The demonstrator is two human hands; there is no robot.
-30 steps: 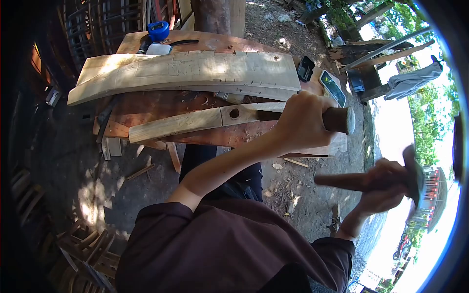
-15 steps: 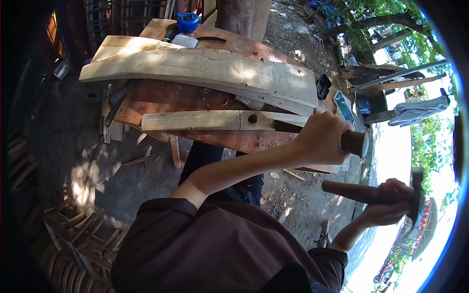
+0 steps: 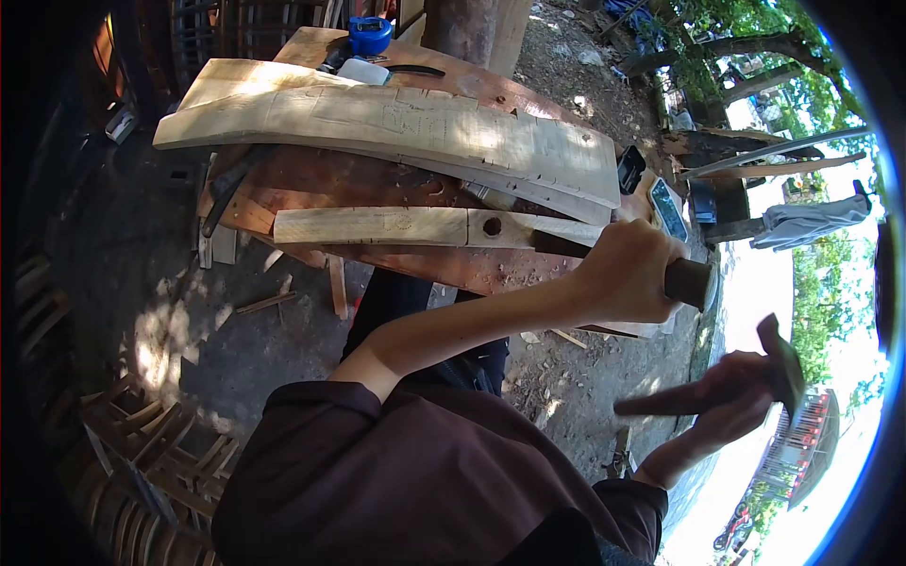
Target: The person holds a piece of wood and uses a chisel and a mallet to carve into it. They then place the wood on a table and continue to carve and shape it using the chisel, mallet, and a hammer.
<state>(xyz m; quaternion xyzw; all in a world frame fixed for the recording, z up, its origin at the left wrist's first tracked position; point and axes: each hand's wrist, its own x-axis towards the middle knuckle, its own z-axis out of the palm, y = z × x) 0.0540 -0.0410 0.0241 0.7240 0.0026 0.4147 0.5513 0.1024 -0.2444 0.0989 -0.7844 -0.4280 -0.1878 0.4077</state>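
Observation:
My left hand [image 3: 634,272] is wrapped round the handle of a chisel [image 3: 689,284], whose dark blade lies against the narrow wooden piece [image 3: 373,226] near a round hole. Out to the right, my right hand [image 3: 736,396] grips a hammer [image 3: 661,400] close to its metal head, the handle pointing left. The hammer is apart from the chisel. Beyond the narrow piece, wide curved boards [image 3: 377,123] lie stacked on the reddish wooden bench [image 3: 321,189]. My left fingers hide part of the chisel.
A blue tape measure [image 3: 369,36] and a white object [image 3: 363,71] are at the bench's back. A phone [image 3: 667,208] and a black case [image 3: 630,170] lie at its right end. Wooden frames [image 3: 151,443] stand at lower left.
My right hand has moved slightly left with the hammer, and the hammer has tilted. My left hand stays on the chisel, nearly unmoved. The view has shifted slightly.

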